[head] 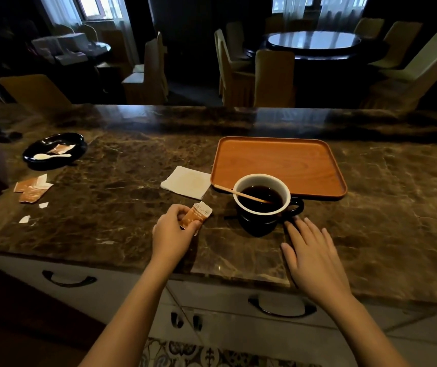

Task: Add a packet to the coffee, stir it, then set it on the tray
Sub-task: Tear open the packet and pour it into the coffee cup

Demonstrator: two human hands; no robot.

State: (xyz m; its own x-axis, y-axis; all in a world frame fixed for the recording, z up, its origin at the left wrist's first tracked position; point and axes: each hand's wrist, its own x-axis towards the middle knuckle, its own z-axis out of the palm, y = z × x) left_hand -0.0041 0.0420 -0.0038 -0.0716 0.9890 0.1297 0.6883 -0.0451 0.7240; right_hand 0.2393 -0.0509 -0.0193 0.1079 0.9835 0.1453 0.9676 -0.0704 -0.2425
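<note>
A dark cup of black coffee (262, 198) with a white inside stands on the marble counter, just in front of the orange wooden tray (278, 162). A thin wooden stir stick (241, 194) leans in the cup, its end over the left rim. My left hand (171, 227) holds a small orange packet (195, 217) upright, to the left of the cup; its top edge looks torn. My right hand (311, 250) lies flat on the counter with fingers spread, fingertips near the cup's handle, holding nothing.
A white napkin (186, 181) lies left of the tray. A black dish (53, 152) at the far left holds a white spoon and a packet. Opened packets and torn scraps (33, 188) lie near it. Drawers are below the counter edge; chairs and tables stand beyond.
</note>
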